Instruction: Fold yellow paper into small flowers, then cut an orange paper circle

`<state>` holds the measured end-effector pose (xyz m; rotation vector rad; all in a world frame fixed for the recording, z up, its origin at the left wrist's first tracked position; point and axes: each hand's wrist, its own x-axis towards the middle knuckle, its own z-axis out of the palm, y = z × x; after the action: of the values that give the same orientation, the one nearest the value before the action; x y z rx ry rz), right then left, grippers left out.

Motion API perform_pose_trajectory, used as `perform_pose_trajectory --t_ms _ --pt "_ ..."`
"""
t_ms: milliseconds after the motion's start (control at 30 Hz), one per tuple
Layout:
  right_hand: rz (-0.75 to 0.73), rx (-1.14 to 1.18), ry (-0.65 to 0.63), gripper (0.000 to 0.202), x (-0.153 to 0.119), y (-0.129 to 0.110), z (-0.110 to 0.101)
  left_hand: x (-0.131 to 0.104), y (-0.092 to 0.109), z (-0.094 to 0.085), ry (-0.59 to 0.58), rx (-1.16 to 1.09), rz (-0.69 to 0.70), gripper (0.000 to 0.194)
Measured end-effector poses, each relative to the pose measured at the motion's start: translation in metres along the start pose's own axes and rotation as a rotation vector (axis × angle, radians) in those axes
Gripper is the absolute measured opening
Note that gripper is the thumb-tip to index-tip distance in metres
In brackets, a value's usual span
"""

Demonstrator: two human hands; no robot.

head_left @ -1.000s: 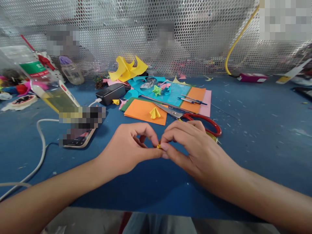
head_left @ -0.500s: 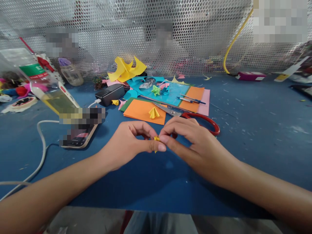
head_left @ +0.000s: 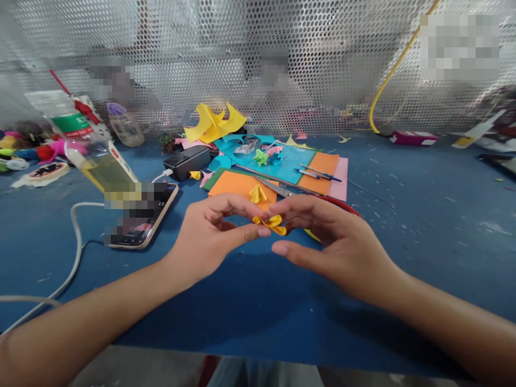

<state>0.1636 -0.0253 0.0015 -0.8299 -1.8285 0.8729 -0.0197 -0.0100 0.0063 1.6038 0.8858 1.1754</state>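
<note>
A small folded piece of yellow paper (head_left: 276,224) with curled loops is pinched between the thumb and fingers of my left hand (head_left: 213,234). Close on its right is my right hand (head_left: 334,236), its thumb spread away from its fingers; the fingertips are at the paper's upper edge, perhaps touching it. Just beyond, another folded yellow paper piece (head_left: 258,193) sits on orange paper sheets (head_left: 229,185). Scissors (head_left: 274,186) with red handles lie behind my right hand, which partly hides them. A bit of yellow shows below the right fingers, its kind unclear.
Blue and orange sheets carry pens (head_left: 318,174) and a green paper flower (head_left: 261,157). Yellow paper scraps (head_left: 215,123) lie behind. On the left are a phone (head_left: 155,217), a black box-shaped device (head_left: 187,163), a white cable (head_left: 76,252) and a bottle (head_left: 86,142). Perforated metal stands behind.
My right thumb has come away from the yellow paper and the right hand has opened. The paper, turned in my left fingers, now shows its looped folds. The view has shifted slightly.
</note>
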Motion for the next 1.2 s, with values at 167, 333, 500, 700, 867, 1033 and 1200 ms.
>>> perform_pose_trajectory --t_ms 167,333,500,700,867,1033,1200 --pt "-0.097 -0.088 0.026 0.035 0.000 0.005 0.000 -0.001 0.000 -0.001 0.011 0.035 0.066 0.012" --pt "-0.179 -0.167 0.034 0.030 0.001 0.007 -0.002 -0.002 0.001 -0.001 0.033 0.076 0.071 0.018" --pt "-0.270 -0.369 0.023 0.013 0.000 0.005 -0.004 -0.004 0.004 -0.001 0.042 0.164 0.052 0.017" --pt "-0.349 -0.470 -0.021 0.011 -0.001 0.006 -0.004 -0.005 0.002 0.001 -0.008 0.186 0.012 0.016" --pt "-0.333 -0.434 -0.006 0.011 0.001 0.006 -0.003 -0.003 0.000 0.000 0.024 0.121 0.022 0.014" --pt "-0.007 -0.071 0.028 0.006 0.003 0.009 -0.002 0.004 -0.004 -0.003 -0.090 -0.090 -0.119 0.023" --pt "0.277 0.214 -0.224 0.013 0.007 0.010 -0.006 0.007 -0.009 -0.004 -0.196 -0.160 -0.214 0.022"
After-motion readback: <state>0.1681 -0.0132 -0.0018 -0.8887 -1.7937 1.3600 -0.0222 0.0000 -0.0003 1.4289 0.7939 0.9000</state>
